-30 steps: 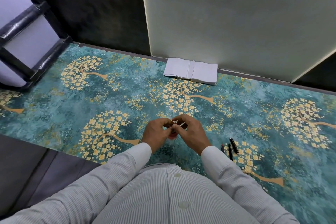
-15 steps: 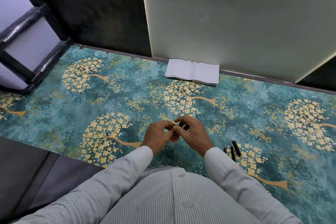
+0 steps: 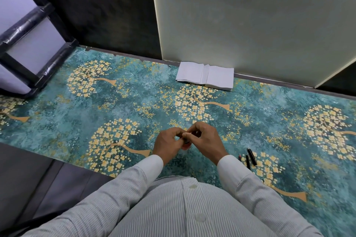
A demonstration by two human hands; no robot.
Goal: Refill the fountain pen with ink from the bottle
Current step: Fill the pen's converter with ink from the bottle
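My left hand (image 3: 167, 144) and my right hand (image 3: 205, 140) meet fingertip to fingertip over the teal flowered table cover (image 3: 134, 102). Together they pinch a small thin pen part, which the fingers almost wholly hide. Just under the fingertips a small reddish ink bottle (image 3: 185, 146) with a dark top peeks out between the hands. Three dark pen pieces (image 3: 251, 157) lie side by side on the cover, to the right of my right wrist.
An open white notebook (image 3: 206, 76) lies at the far edge against a pale upright panel (image 3: 250, 25). A black-framed stand (image 3: 34, 59) sits at the far left. The cover's near edge drops off at lower left.
My fingertips have drawn closer together, so the thin pale part seen between them earlier is now mostly covered. The hands stay over the same spot.
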